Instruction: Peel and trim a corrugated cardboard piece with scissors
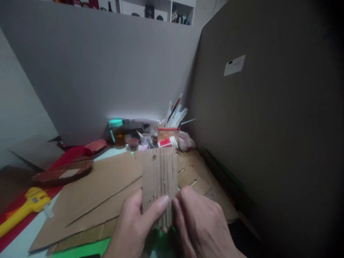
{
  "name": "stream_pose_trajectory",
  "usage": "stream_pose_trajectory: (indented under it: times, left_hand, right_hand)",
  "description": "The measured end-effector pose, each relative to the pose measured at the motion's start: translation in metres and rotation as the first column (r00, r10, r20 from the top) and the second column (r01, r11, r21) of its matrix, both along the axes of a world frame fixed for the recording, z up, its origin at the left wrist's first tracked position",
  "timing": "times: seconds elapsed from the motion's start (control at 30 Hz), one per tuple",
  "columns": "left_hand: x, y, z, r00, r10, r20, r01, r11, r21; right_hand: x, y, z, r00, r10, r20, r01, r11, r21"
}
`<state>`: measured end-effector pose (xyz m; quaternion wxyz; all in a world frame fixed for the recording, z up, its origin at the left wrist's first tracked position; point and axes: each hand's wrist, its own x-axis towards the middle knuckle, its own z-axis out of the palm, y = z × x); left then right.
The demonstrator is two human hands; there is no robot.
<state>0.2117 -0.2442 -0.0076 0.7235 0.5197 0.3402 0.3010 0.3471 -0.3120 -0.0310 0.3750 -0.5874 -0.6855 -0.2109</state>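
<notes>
A narrow upright piece of cardboard (158, 172), with ridged corrugations running down its face, is held up in front of me. My left hand (134, 222) grips it from the left, the thumb lying across its lower front. At the lower right edge, my right hand (201, 222) is closed, its curled fingers pinching the cardboard's side. The fingers behind the piece are hidden. Below and behind it lie large flat cardboard sheets (107, 182), with smaller cardboard scraps (197, 184) on the right.
A yellow glue gun (34, 200) lies at left, near a brown shallow dish (64, 172). Along the back stand a turquoise-lidded jar (116, 134) and a container (168, 134) full of sticks and brushes. Grey partitions (120, 68) enclose the table; a green surface (83, 249) shows in front.
</notes>
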Motion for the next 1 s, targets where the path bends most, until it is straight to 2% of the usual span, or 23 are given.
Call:
stream_pose_trajectory:
  times: [0.1,0.2,0.33,0.5,0.7,1.0]
  left_hand:
    - [0.000,0.001,-0.003,1.000,-0.029,0.008,0.029,1.000,0.004]
    - [-0.001,0.002,-0.003,0.998,-0.055,0.042,0.056,0.998,-0.028]
    - [-0.002,0.001,0.000,0.996,-0.075,0.054,0.079,0.994,-0.073]
    - [-0.001,-0.002,0.006,0.992,-0.057,0.110,0.074,0.985,-0.154]
    - [0.000,-0.003,0.010,0.986,-0.013,0.165,0.060,0.957,-0.283]
    - [-0.004,0.001,0.006,0.986,-0.061,0.156,0.103,0.956,-0.275]
  right_hand:
    - [0.002,0.000,-0.001,0.999,0.039,-0.027,-0.039,0.999,-0.008]
    - [0.004,-0.001,0.000,0.986,0.097,-0.138,-0.106,0.993,-0.060]
    - [0.006,-0.004,0.004,0.938,0.143,-0.315,-0.187,0.976,-0.112]
    - [0.008,-0.009,0.008,0.881,0.165,-0.443,-0.264,0.949,-0.173]
    - [0.006,-0.011,0.011,0.828,0.120,-0.548,-0.251,0.953,-0.171]
    - [-0.003,-0.016,0.013,0.675,-0.003,-0.738,-0.266,0.932,-0.247]
